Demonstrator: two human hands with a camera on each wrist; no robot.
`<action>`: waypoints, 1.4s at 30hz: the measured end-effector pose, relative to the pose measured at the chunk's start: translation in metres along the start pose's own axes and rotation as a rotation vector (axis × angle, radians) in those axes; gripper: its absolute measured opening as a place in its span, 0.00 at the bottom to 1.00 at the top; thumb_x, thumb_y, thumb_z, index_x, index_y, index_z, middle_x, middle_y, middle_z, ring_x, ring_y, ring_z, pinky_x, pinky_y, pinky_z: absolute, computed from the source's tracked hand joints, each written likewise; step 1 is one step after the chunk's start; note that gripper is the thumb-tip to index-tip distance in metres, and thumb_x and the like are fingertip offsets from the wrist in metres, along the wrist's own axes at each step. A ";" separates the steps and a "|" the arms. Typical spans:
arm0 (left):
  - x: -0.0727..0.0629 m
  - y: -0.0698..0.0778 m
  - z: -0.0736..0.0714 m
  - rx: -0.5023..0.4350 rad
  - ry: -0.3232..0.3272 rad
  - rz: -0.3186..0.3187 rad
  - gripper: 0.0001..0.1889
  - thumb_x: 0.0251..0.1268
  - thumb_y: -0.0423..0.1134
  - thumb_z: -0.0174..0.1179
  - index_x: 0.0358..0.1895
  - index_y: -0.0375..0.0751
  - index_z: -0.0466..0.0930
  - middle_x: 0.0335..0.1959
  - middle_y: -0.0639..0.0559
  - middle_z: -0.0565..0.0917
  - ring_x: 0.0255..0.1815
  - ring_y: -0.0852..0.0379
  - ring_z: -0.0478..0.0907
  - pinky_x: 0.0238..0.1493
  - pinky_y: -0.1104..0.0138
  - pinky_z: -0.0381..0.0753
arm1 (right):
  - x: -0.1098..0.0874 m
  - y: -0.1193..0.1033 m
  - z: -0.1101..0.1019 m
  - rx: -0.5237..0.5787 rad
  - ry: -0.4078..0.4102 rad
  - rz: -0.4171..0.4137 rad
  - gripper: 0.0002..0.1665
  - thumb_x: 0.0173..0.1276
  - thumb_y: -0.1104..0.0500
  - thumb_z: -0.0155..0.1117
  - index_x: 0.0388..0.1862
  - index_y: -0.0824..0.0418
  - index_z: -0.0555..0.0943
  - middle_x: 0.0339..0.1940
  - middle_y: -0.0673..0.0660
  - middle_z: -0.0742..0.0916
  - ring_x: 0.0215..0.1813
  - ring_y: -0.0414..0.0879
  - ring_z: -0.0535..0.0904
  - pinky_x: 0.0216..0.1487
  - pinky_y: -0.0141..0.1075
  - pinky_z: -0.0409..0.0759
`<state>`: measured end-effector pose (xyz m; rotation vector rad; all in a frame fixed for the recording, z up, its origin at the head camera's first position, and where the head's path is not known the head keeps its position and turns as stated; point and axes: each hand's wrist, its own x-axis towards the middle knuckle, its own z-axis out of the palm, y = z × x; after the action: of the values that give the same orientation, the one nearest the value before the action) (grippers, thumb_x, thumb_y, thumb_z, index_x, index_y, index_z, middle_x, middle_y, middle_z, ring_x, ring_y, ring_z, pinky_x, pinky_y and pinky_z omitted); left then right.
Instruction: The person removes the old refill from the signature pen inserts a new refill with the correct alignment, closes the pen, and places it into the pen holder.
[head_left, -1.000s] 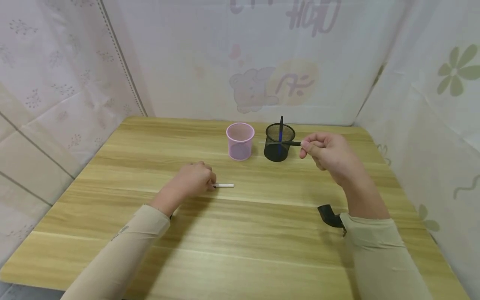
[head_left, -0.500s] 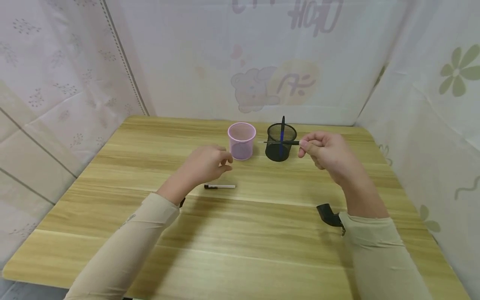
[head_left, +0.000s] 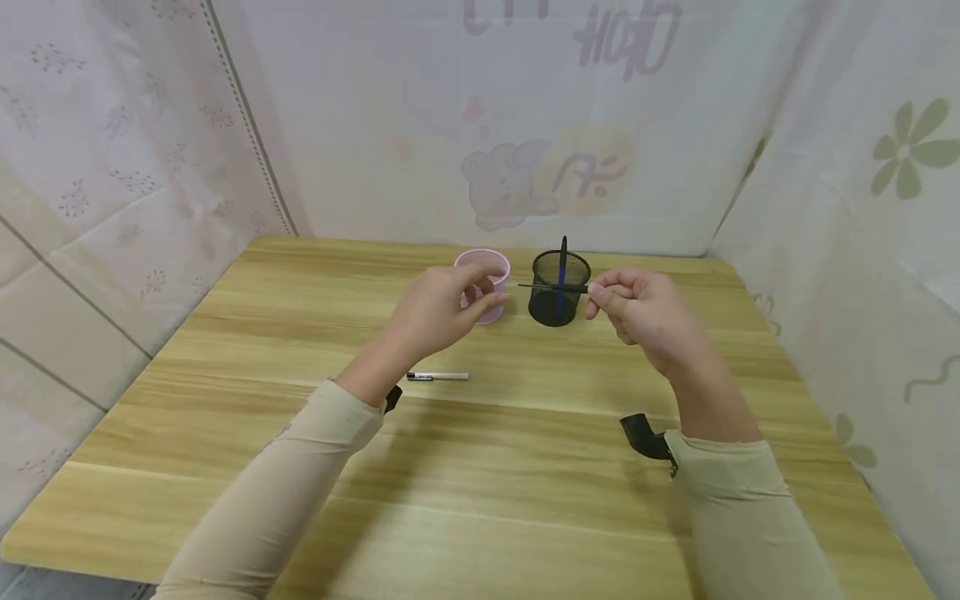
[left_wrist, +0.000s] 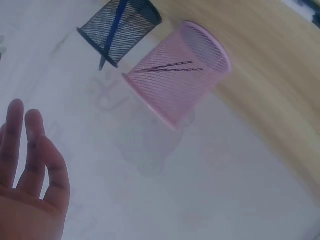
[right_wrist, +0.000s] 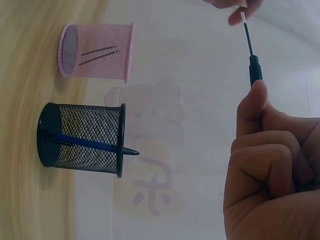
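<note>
My right hand (head_left: pixel 648 321) pinches a pen's black ridged grip (right_wrist: pixel 255 70) between thumb and forefinger. A thin dark refill (right_wrist: pixel 249 40) with a clear end sticks out of it, pointing left toward my left hand (head_left: pixel 446 308). That left hand hovers before the pink mesh pen cup (right_wrist: pixel 122 65), thumb and fingers parted, holding nothing. Its fingertips stand just short of the refill's end in the head view. Below it on the table lies a white tube with a black end (head_left: pixel 438 377), apparently the pen's barrel.
A black mesh pen cup (head_left: pixel 542 310) stands right of the pink one, with a blue and black pen (right_wrist: pixel 90 142) in it. Two thin dark sticks (left_wrist: pixel 170 66) show through the pink cup. The wooden table (head_left: pixel 480 517) meets patterned curtains at its back and sides.
My left hand let go of the white tube on the table, then rose and moved right toward the refill's end. The right hand keeps its pinch and has shifted slightly left.
</note>
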<state>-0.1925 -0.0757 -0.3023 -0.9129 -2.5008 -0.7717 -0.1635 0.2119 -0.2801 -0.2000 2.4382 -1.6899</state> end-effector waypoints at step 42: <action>0.029 -0.036 -0.055 0.002 0.242 -0.191 0.09 0.80 0.37 0.61 0.46 0.36 0.89 0.32 0.45 0.90 0.26 0.50 0.81 0.31 0.65 0.71 | -0.002 0.011 -0.001 0.154 0.012 -0.002 0.16 0.87 0.54 0.52 0.53 0.68 0.72 0.30 0.42 0.84 0.20 0.37 0.57 0.30 0.41 0.48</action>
<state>-0.2297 -0.1177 -0.2577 -0.5474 -2.3943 -0.8820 -0.1623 0.2170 -0.2898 -0.1728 2.3033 -1.8742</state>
